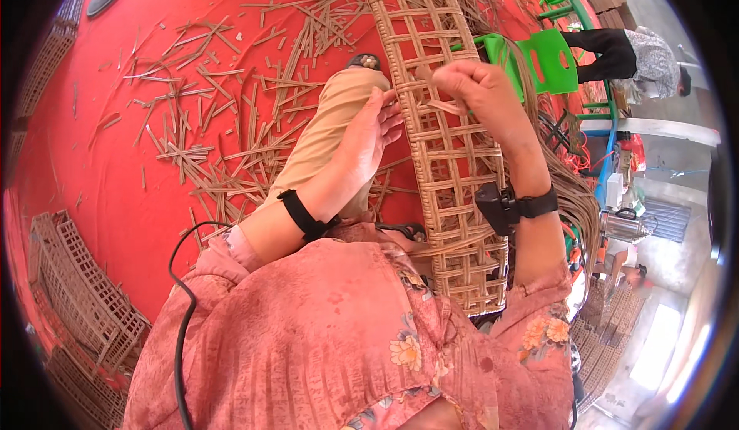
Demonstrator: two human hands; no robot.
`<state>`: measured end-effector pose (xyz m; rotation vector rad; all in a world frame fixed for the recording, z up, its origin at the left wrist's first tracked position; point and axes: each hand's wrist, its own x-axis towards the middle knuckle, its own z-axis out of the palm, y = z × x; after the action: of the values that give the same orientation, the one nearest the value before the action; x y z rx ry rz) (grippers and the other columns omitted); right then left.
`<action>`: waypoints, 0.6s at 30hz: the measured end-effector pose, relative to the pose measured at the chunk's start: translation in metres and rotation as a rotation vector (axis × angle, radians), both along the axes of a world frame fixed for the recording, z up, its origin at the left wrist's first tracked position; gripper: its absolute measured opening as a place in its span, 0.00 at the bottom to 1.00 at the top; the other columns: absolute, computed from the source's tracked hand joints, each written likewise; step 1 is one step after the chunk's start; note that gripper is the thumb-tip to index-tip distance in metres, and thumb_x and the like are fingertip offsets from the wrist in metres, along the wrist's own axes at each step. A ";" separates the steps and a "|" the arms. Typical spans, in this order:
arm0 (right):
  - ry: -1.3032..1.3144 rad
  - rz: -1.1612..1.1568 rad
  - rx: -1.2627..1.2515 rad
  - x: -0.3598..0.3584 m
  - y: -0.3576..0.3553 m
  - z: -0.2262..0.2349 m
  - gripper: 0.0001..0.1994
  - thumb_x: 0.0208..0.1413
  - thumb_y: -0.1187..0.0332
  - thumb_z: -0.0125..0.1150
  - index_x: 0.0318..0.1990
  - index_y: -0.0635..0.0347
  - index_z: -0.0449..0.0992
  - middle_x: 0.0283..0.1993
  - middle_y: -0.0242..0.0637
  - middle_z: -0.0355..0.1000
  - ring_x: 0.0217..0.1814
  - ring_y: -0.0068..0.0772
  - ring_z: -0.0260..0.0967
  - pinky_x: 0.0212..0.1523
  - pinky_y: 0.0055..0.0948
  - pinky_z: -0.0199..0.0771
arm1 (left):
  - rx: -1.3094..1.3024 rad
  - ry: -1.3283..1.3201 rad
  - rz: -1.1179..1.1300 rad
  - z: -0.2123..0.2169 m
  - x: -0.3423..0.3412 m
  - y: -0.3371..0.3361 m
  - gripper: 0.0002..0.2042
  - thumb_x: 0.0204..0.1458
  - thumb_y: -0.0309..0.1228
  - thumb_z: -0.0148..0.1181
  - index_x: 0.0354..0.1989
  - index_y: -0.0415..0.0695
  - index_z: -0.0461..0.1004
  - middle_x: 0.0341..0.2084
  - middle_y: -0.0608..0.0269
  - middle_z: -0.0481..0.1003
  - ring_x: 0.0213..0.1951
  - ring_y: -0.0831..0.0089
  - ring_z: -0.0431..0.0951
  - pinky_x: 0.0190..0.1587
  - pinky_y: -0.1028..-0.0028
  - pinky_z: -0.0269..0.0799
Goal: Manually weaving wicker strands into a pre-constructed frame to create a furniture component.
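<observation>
Lattice-woven rattan panel lies across the person's lap, long axis running away toward the red floor (littered with cane offcuts). Left hand rests half-open against its edge; right hand pinches a loose strip.

Woven panel across lap, cut strips left (floor), stool right

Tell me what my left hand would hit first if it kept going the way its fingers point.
Most likely the woven cane panel: the left hand already has its fingertips at the panel's left edge, though depth is hard to judge.
</observation>
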<state>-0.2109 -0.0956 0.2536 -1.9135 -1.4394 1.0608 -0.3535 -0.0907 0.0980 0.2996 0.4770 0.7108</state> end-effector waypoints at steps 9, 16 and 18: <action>-0.866 0.249 0.042 -0.011 0.003 -0.015 0.12 0.44 0.61 0.55 0.24 0.61 0.77 0.28 0.49 0.73 0.34 0.52 0.72 0.36 0.48 0.71 | -0.013 0.010 -0.001 0.004 0.002 0.000 0.25 0.60 0.53 0.41 0.54 0.46 0.63 0.38 0.73 0.69 0.40 0.79 0.67 0.47 0.74 0.61; -0.920 0.238 -0.086 -0.016 0.013 -0.015 0.12 0.43 0.62 0.55 0.26 0.63 0.78 0.30 0.51 0.74 0.36 0.53 0.73 0.41 0.47 0.72 | -0.002 -0.003 -0.006 0.002 -0.001 0.001 0.25 0.59 0.53 0.43 0.55 0.46 0.63 0.37 0.72 0.69 0.40 0.79 0.67 0.47 0.74 0.62; -0.942 0.245 -0.102 -0.017 0.016 -0.016 0.12 0.43 0.62 0.55 0.26 0.63 0.78 0.30 0.52 0.74 0.36 0.53 0.73 0.41 0.47 0.72 | -0.008 -0.008 0.000 0.003 -0.001 0.001 0.25 0.59 0.53 0.43 0.55 0.46 0.63 0.37 0.72 0.69 0.40 0.79 0.67 0.47 0.74 0.62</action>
<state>-0.2274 -0.0797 0.2374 -2.5069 -2.1705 0.2765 -0.3547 -0.0898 0.1006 0.2893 0.4717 0.7096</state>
